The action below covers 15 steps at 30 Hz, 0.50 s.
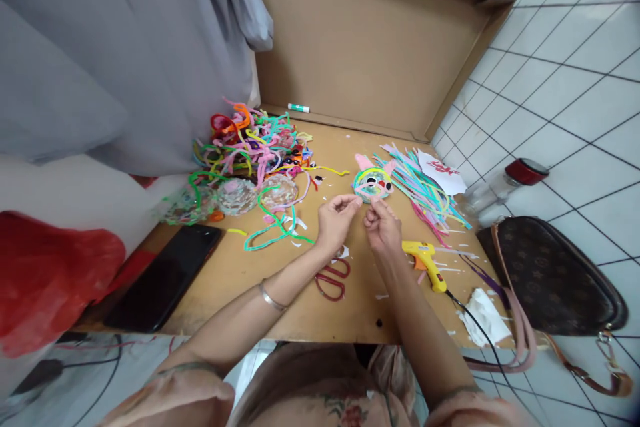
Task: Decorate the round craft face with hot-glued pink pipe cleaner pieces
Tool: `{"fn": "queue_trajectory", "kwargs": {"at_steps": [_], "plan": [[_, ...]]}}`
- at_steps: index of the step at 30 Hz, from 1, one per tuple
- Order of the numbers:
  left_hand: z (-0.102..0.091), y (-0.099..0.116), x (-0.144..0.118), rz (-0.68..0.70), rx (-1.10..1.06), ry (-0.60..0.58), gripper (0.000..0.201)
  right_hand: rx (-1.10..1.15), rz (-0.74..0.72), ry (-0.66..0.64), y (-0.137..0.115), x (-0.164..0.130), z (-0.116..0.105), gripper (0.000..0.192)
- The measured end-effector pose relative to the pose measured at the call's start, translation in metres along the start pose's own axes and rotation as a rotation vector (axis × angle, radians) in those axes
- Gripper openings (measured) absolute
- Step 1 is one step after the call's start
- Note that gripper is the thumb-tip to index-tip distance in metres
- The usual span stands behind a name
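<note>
A round animal face craft (369,184), wound in green, yellow and blue strands, has two pink ears, black eyes and a red nose. A pink strand curves across its front. At its lower edge, my left hand (336,221) is closed in a pinch from the left. My right hand (383,223) pinches close by on the right, with fingers curled. Whether the fingertips grip the face or a small piece in front of it cannot be made out. Red-handled scissors (333,279) lie below my left hand, partly covered by the wrist. A yellow hot glue gun (425,263) lies right of my right hand.
Tangled colourful pipe cleaners (260,147) pile up at the left, beside clear round coiled pieces (235,197). Straight pipe cleaners (425,180) lie at the right. A black phone (165,277), brown bag (550,273), red-lidded bottle (507,183) and cardboard wall (370,40) surround the workspace.
</note>
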<state>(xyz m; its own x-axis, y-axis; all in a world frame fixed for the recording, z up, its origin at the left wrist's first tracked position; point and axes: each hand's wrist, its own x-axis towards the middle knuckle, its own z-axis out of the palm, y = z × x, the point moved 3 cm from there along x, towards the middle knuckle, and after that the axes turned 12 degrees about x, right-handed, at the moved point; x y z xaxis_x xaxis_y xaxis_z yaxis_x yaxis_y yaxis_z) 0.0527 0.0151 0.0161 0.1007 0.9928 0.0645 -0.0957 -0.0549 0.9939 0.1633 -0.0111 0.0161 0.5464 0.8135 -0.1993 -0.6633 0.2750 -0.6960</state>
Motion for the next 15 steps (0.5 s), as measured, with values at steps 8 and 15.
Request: {"fn": "queue_trajectory", "kwargs": {"at_steps": [8, 15], "plan": [[-0.012, 0.042, 0.015, 0.718, 1.083, -0.085, 0.045, -0.083, -0.018, 0.028, -0.002, 0.004, -0.005, 0.031], [0.004, 0.036, 0.02, 0.733, 1.182, -0.125, 0.04, -0.081, -0.024, 0.005, -0.003, 0.005, -0.004, 0.027]]}}
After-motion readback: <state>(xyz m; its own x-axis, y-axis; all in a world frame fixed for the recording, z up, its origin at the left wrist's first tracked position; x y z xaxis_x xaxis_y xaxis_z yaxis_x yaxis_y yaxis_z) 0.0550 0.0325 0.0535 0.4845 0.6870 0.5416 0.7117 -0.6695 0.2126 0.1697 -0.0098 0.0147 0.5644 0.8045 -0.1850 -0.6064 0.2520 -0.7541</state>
